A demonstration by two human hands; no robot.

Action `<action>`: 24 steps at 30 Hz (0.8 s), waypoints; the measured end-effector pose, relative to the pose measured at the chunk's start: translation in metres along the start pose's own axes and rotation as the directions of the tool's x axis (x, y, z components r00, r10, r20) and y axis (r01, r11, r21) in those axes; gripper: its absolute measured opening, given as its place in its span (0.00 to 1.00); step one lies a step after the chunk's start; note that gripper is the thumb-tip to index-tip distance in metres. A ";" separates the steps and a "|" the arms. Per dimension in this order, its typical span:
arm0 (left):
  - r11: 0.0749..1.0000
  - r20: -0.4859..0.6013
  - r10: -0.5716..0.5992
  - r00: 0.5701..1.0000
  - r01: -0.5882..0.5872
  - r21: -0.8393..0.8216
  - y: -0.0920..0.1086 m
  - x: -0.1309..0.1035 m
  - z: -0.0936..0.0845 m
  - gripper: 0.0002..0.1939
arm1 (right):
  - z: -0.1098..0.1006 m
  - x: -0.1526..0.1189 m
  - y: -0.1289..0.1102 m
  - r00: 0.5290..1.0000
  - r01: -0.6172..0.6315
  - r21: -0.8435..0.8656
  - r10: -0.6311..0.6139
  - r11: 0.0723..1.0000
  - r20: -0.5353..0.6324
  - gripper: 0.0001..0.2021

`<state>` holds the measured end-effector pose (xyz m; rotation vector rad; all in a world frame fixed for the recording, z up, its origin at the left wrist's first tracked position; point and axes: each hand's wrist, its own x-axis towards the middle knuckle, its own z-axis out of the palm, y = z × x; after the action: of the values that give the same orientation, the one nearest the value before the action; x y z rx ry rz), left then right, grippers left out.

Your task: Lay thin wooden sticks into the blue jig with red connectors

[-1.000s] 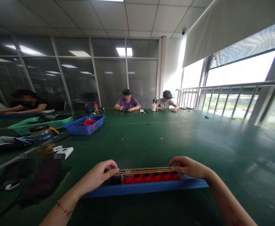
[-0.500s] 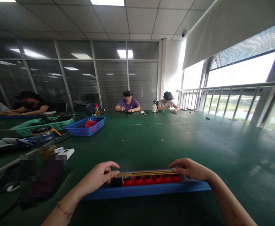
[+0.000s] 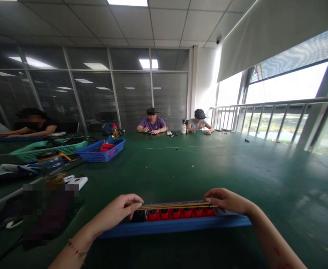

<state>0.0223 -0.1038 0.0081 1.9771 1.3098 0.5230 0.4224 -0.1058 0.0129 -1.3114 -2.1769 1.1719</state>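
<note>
My left hand (image 3: 121,207) pinches the left ends of a few thin yellowish sticks (image 3: 175,206) between thumb and fingers. At their right ends, my right hand (image 3: 224,199) grips them the same way, with one tip poking out past the thumb. The sticks lie level, side by side, over a long blue tray (image 3: 180,225) close in front of me. In the tray stands a row of several red holders (image 3: 175,215) with black parts in them. A black piece (image 3: 139,215) sits at the row's left end, partly under my left hand.
On the green table (image 3: 158,179), a blue basket (image 3: 96,157) and a green basket (image 3: 36,153) stand at the left. Nearer are a lidded jar (image 3: 50,164), a white device (image 3: 81,182) and a dark phone-like slab (image 3: 6,213). Co-workers sit along the far side.
My right hand has shifted slightly right, and the sticks' right ends show more clearly beneath its thumb. My left hand has barely moved; the tray stays in place.
</note>
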 end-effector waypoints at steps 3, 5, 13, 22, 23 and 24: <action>1.000 -0.003 0.004 1.000 -0.004 0.001 0.000 -0.001 0.000 0.23 | -0.001 -0.002 0.003 1.000 -0.022 0.007 0.022 1.000 -0.008 0.21; 1.000 -0.005 0.005 1.000 -0.005 0.002 -0.001 -0.001 0.000 0.23 | -0.002 -0.002 0.005 0.999 -0.042 -0.008 0.042 0.999 -0.020 0.20; 1.000 0.009 -0.002 1.000 0.002 -0.019 0.001 -0.001 0.000 0.22 | -0.002 0.001 0.009 0.997 -0.057 -0.098 0.052 0.994 -0.050 0.21; 0.999 0.021 0.017 1.000 -0.016 -0.035 0.003 -0.002 0.001 0.23 | -0.002 0.003 0.012 0.999 -0.008 0.014 0.009 1.000 -0.051 0.18; 0.999 0.022 0.017 1.000 -0.017 -0.032 0.003 -0.002 0.001 0.23 | -0.002 0.002 0.012 0.999 -0.008 0.012 0.009 1.000 -0.051 0.18; 0.999 0.022 0.018 1.000 -0.018 -0.029 0.003 -0.001 0.001 0.23 | -0.002 0.002 0.011 0.998 -0.007 0.008 0.007 1.000 -0.054 0.18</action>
<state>0.0244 -0.1060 0.0096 1.9673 1.2652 0.5239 0.4290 -0.1004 0.0051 -1.3329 -2.1287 1.1332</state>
